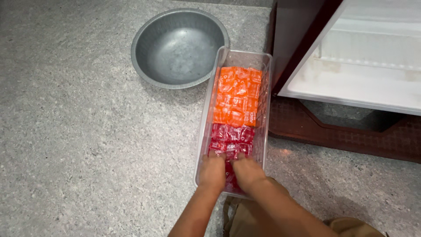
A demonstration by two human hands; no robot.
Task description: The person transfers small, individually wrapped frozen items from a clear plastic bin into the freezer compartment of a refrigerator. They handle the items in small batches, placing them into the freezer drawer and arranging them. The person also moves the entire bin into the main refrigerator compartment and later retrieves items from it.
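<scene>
A clear plastic bin [205,109] lies on the grey stone floor. Its far half holds several orange sachets [236,96], its near half several red sachets [231,139]. Both my hands are inside the near end of the bin. My left hand [213,171] and my right hand [247,172] press side by side on the red sachets, fingers curled down among them. The sachets under my palms are hidden, and I cannot see whether either hand grips one.
A round grey metal basin [180,47] stands empty just beyond the bin, touching its far left corner. To the right an open refrigerator [372,57] with a dark red door edge sits on a dark base [342,136].
</scene>
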